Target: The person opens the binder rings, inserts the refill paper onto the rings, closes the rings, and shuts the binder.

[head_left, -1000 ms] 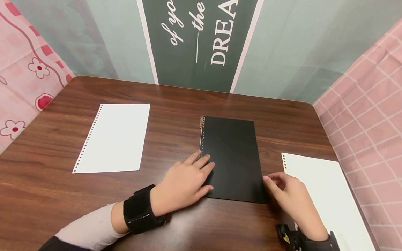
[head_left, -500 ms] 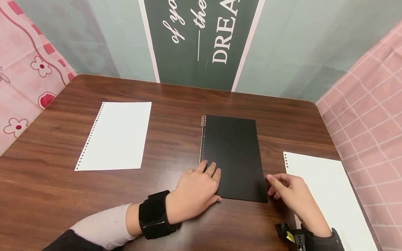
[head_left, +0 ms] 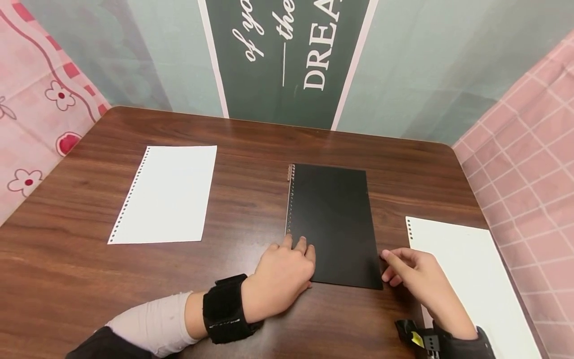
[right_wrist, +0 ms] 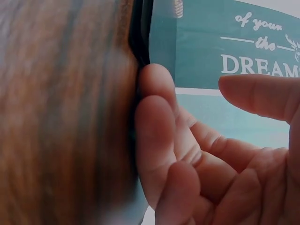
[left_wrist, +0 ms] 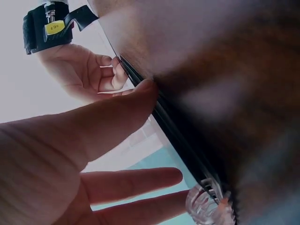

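Note:
A black-covered spiral notebook [head_left: 334,224] lies closed in the middle of the table, its clear coil along the left side. My left hand [head_left: 280,276] rests over its lower left corner with fingers on the cover. In the left wrist view, the thumb [left_wrist: 136,101] touches the near edge and two other fingers extend fairly straight beside the coil [left_wrist: 211,204]. At the lower right edge is my right hand [head_left: 414,276]. The right wrist view has its fingertips [right_wrist: 157,79] against the notebook's edge, while the thumb [right_wrist: 253,96] stands apart from them.
One white punched sheet [head_left: 166,194] lies on the left of the brown wooden table [head_left: 251,164]. Another punched sheet [head_left: 462,264] lies at the right, partly under my right forearm. A printed green cloth [head_left: 278,65] hangs behind; pink cloth [head_left: 538,164] borders the right side.
My left hand has slid toward the right and nearer me along the notebook's left side. The right hand has shifted slightly, its fingers dropping lower at the right edge. The notebook stays closed.

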Tool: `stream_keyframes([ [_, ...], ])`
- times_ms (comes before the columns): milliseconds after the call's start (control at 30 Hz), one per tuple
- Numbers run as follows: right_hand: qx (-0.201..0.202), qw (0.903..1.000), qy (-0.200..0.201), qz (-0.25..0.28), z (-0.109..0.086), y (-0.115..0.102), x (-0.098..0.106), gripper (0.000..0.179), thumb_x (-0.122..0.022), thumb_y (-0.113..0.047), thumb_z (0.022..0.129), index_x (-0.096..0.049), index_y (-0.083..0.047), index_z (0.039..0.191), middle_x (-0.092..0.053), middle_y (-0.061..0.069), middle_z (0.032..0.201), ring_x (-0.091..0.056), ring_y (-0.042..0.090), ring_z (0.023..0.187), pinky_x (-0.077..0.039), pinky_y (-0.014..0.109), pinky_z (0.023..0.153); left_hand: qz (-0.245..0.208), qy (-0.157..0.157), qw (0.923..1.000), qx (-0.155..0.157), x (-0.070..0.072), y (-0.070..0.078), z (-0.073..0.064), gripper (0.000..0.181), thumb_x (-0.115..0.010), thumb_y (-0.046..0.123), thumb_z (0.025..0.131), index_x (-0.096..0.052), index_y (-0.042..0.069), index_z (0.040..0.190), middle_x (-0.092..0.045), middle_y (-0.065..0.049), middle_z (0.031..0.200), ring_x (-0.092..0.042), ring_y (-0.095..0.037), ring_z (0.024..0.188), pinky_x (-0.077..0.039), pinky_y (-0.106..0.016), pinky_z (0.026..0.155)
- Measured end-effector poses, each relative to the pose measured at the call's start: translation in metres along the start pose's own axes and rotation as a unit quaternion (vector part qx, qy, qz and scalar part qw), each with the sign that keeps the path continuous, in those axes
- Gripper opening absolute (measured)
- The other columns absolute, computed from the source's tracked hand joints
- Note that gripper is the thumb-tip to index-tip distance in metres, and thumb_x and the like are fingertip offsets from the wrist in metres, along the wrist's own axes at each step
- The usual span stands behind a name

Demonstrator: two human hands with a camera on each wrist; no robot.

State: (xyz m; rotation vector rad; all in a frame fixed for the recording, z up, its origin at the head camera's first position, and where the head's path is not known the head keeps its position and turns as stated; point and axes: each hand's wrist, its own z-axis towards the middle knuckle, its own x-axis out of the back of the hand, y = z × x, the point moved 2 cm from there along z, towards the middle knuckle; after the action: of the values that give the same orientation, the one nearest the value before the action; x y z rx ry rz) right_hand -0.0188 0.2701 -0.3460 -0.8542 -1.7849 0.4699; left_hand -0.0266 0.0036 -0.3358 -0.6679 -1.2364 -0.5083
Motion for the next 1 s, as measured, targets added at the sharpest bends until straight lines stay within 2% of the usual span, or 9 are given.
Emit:
stream_keyframes([
  [200, 0.001, 0.9999, -0.004, 0.015, -0.001, 0.001, 0.001, 0.044, -0.054, -0.031, 0.107, -0.065, 0.009, 0.122, -0.071, 0.007, 0.075, -0.067, 0.019, 0.068, -0.051, 0.027, 0.067, 0.009, 0.02, 0.9997, -0.01, 0.0, 0.001, 0.001, 0.05, -0.083, 0.05, 0.079, -0.076, 0.012, 0.109, -0.074, -0.005, 0.108, -0.071, -0.025, 0.088, -0.052, -0.028, 0.056],
  [400, -0.008, 0.9994, -0.009, 0.031, 0.0, 0.001, 0.001, 0.043, -0.055, -0.031, 0.106, -0.064, 0.008, 0.123, -0.07, 0.006, 0.075, -0.066, 0.019, 0.069, -0.051, 0.027, 0.066, -0.029, 0.016, 0.9991, -0.025, -0.001, -0.001, 0.001, 0.034, -0.074, 0.036, 0.088, -0.075, 0.007, 0.107, -0.074, -0.012, 0.11, -0.073, -0.03, 0.089, -0.058, -0.032, 0.059],
  [600, -0.004, 0.9942, -0.039, 0.101, 0.003, 0.007, 0.005, 0.043, -0.052, -0.031, 0.108, -0.062, 0.006, 0.127, -0.067, 0.003, 0.075, -0.064, 0.017, 0.07, -0.047, 0.03, 0.066, -0.036, 0.022, 0.9987, -0.027, -0.001, -0.001, 0.001, 0.03, -0.066, 0.027, 0.091, -0.075, 0.006, 0.111, -0.074, -0.014, 0.111, -0.074, -0.032, 0.091, -0.059, -0.035, 0.062],
  [667, 0.004, 0.9894, -0.051, 0.136, 0.004, 0.009, 0.006, 0.042, -0.051, -0.03, 0.108, -0.061, 0.005, 0.128, -0.065, 0.002, 0.074, -0.063, 0.016, 0.07, -0.047, 0.031, 0.066, -0.031, 0.024, 0.9989, -0.025, -0.001, 0.0, 0.0, 0.031, -0.066, 0.027, 0.09, -0.075, 0.007, 0.112, -0.074, -0.014, 0.111, -0.074, -0.031, 0.092, -0.059, -0.035, 0.063],
  [867, 0.018, 0.9666, -0.071, 0.246, 0.007, 0.017, 0.005, 0.015, -0.053, -0.018, 0.107, -0.065, -0.016, 0.116, -0.062, 0.0, 0.076, -0.061, 0.016, 0.07, -0.047, 0.028, 0.065, -0.024, 0.026, 0.9992, -0.021, -0.001, 0.0, 0.0, 0.034, -0.066, 0.031, 0.091, -0.075, 0.008, 0.114, -0.074, -0.014, 0.112, -0.074, -0.029, 0.093, -0.058, -0.034, 0.063],
  [1000, 0.039, 0.9489, -0.091, 0.299, 0.008, 0.019, 0.004, 0.017, -0.052, -0.01, 0.106, -0.063, -0.021, 0.114, -0.064, -0.002, 0.082, -0.061, 0.012, 0.072, -0.048, 0.027, 0.066, -0.013, 0.036, 0.9991, -0.016, -0.002, 0.001, 0.0, 0.04, -0.067, 0.042, 0.09, -0.074, 0.009, 0.113, -0.075, -0.01, 0.109, -0.073, -0.025, 0.089, -0.057, -0.033, 0.068],
])
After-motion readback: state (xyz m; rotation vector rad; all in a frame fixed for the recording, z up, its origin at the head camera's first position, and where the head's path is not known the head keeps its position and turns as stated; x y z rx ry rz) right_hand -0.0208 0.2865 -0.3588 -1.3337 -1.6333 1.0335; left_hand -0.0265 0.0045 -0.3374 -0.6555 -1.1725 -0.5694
